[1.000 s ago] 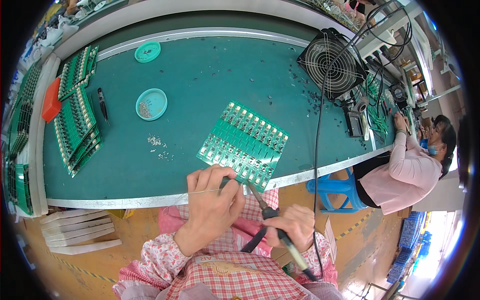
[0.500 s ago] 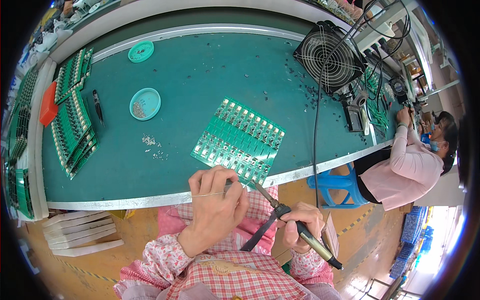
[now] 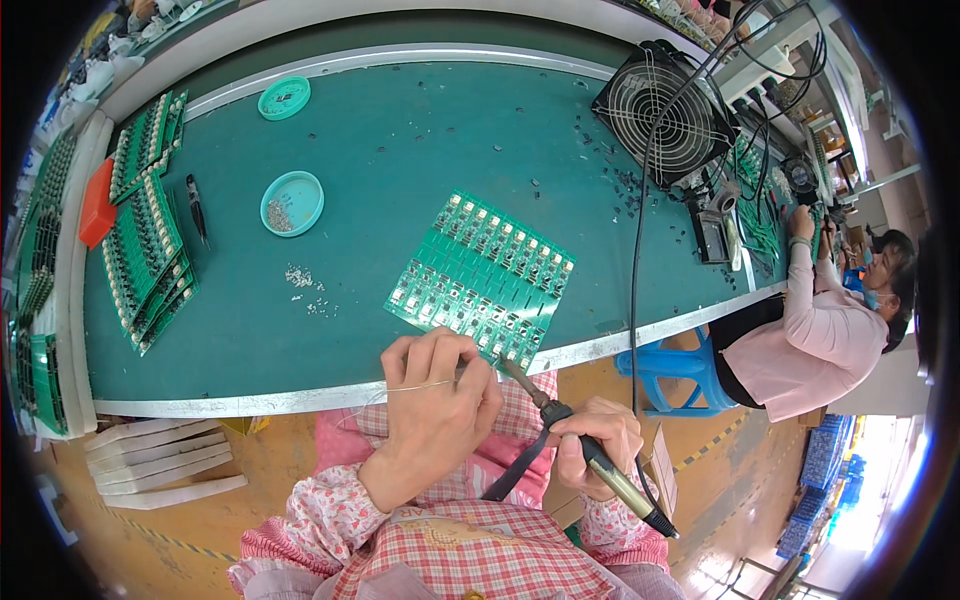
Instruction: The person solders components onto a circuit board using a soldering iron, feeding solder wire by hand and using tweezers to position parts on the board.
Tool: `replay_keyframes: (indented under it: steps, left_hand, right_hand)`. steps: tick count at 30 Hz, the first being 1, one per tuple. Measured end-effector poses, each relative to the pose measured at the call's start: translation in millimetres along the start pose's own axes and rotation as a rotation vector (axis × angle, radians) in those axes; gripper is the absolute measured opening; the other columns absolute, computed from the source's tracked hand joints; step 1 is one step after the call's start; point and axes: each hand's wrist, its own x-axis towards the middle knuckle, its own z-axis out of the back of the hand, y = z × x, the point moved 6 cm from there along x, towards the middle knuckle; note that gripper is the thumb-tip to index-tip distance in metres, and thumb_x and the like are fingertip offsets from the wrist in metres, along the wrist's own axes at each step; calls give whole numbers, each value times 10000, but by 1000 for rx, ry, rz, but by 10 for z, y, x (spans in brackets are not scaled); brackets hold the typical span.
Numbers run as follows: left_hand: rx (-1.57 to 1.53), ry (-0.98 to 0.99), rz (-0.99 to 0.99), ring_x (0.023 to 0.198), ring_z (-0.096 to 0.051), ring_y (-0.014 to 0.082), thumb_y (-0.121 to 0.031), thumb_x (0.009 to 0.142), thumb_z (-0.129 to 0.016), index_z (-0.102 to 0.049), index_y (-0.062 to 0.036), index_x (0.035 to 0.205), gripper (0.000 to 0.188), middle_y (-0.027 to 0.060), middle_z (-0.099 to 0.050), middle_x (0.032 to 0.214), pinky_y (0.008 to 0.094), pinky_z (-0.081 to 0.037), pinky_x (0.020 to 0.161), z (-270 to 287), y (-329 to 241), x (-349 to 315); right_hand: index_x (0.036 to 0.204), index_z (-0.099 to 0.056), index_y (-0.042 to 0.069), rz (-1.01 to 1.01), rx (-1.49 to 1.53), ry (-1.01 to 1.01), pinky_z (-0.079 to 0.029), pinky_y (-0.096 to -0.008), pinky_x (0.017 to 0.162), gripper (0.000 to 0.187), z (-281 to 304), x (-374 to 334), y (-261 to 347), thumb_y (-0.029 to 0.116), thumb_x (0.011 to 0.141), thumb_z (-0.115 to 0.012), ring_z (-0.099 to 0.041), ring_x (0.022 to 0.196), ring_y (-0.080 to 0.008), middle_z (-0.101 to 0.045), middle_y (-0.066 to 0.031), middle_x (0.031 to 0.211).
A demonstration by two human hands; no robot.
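A green circuit board panel (image 3: 483, 278) with rows of small white and black parts lies on the mat at the table's front edge. My right hand (image 3: 598, 440) grips a soldering iron (image 3: 622, 482), and its tip meets the panel's near edge. Curled at that same edge is my left hand (image 3: 435, 395), closed with thumb and fingers together. A thin strand of solder wire (image 3: 425, 384) runs across its fingers toward the iron's tip. Just where the fingertips pinch the wire is hidden behind the hand.
Left on the mat are stacked circuit boards (image 3: 150, 260), a red box (image 3: 97, 205), tweezers (image 3: 197, 210), two round dishes (image 3: 293, 204) and loose tiny parts (image 3: 300, 277). A fan (image 3: 664, 115) stands back right; a black cable (image 3: 636, 280) hangs nearby. Another person (image 3: 800, 330) sits at right.
The iron's tip has shifted slightly left and up along the panel's near edge, and my right hand with it. My left hand has barely moved; the wire across it lies a little differently.
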Motion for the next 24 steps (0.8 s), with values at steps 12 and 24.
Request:
replay_keyframes:
  steps: [12, 24]
  left_hand:
    - [-55, -17, -34, 1003, -553, 288, -63, 717, -722, -597, -48, 823, 164, 71, -554, 1003, 453, -381, 831, -2, 44, -25]
    - [-252, 133, -216, 898, -588, 222, -150, 768, -729, -602, -120, 808, 136, 1, -611, 939, 469, -366, 890, 197, -196, -162]
  right_hand:
    - [901, -653, 54, 257, -250, 187, -363, -260, 429, 272, -109, 111, 243, 9, 642, -722, -498, 454, -138, -484, 12, 560]
    - [1111, -711, 156, 73, -310, 263, -408, -298, 475, 438, -56, 74, 116, 152, 692, -840, -501, 563, -168, -440, -5, 689]
